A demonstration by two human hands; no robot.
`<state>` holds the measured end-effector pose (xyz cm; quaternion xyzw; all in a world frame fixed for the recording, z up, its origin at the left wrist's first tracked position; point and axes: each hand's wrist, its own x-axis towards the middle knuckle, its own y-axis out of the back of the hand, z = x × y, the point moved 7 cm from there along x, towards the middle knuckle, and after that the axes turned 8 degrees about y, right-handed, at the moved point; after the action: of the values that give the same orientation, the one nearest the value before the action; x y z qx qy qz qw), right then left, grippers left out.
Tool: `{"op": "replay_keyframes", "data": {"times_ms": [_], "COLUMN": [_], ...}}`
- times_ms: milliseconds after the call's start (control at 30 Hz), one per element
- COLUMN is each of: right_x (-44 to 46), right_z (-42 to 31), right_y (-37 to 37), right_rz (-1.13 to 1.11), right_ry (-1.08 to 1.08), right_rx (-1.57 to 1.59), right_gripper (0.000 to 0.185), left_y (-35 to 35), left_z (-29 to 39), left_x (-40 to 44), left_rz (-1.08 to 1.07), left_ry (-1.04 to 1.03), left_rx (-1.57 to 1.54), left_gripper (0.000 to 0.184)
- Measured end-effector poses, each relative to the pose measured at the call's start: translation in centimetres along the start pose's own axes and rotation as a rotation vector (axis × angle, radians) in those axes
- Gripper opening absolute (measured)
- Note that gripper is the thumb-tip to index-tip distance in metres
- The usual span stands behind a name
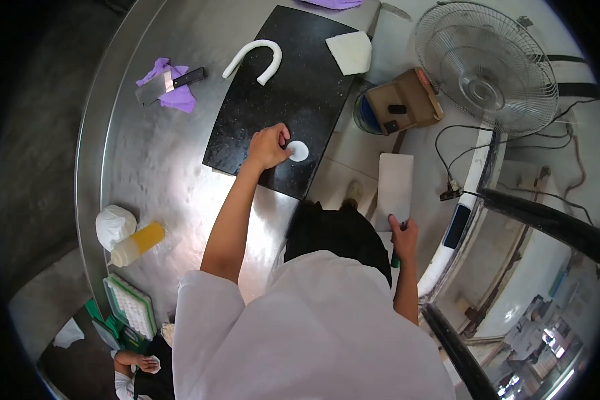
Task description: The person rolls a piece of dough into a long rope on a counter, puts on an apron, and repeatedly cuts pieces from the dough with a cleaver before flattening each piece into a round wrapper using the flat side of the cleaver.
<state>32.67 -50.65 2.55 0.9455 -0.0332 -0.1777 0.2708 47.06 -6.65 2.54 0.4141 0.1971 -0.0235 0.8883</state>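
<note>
My left hand [269, 147] is over the near part of a black board [273, 110], its fingers curled and the thumb at the edge of a small flat white dough disc [300, 151]. My right hand [404, 238] is closed round a cleaver [395, 190] held off to the right of the board. Its broad blade points away from me, with the thumb laid on it; a bit of green handle shows below. Farther up the board, a white dough rope [252, 49] lies bent into a U, one end past the board's left edge.
A pale square slab [351, 53] rests at the board's far right corner. Left lie a black-handled scraper [173, 83] on purple cloth and a yellow-filled squeeze bottle [140, 243]. A cardboard box [403, 100] and a fan [487, 67] stand right. A co-worker's hand [147, 363] shows lower left.
</note>
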Motion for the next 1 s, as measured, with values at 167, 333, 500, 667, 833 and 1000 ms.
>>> {"op": "replay_keyframes", "data": {"times_ms": [167,333,500,667,833,1000], "right_x": [-0.6,-1.1,-1.9,-1.8,-1.5,-1.5], "right_z": [0.4,0.9,0.9,1.2,1.3,1.6], "right_y": [0.5,0.8,0.9,0.8,1.0,1.1], "right_rz": [0.034,0.035,0.032,0.053,0.05,0.036], "right_ry": [-0.028,-0.041,-0.04,-0.037,-0.03,-0.023], "right_rx": [0.035,0.009,0.04,0.095,0.065,0.047], "right_gripper": [0.041,0.042,0.04,0.039,0.039,0.038], "left_y": [0.1,-0.2,-0.4,-0.6,-0.2,-0.7], "left_z": [0.4,0.3,-0.7,-1.0,1.6,0.7], "left_x": [-0.5,-0.2,0.1,-0.6,-3.8,-4.6], "left_rz": [0.009,0.08,0.036,-0.022,0.227,0.232], "left_ry": [0.015,-0.019,-0.007,0.022,-0.453,-0.482], "left_rx": [-0.01,0.077,0.003,-0.111,0.055,0.089], "left_gripper": [0.035,0.036,0.034,0.023,0.014,0.014]}}
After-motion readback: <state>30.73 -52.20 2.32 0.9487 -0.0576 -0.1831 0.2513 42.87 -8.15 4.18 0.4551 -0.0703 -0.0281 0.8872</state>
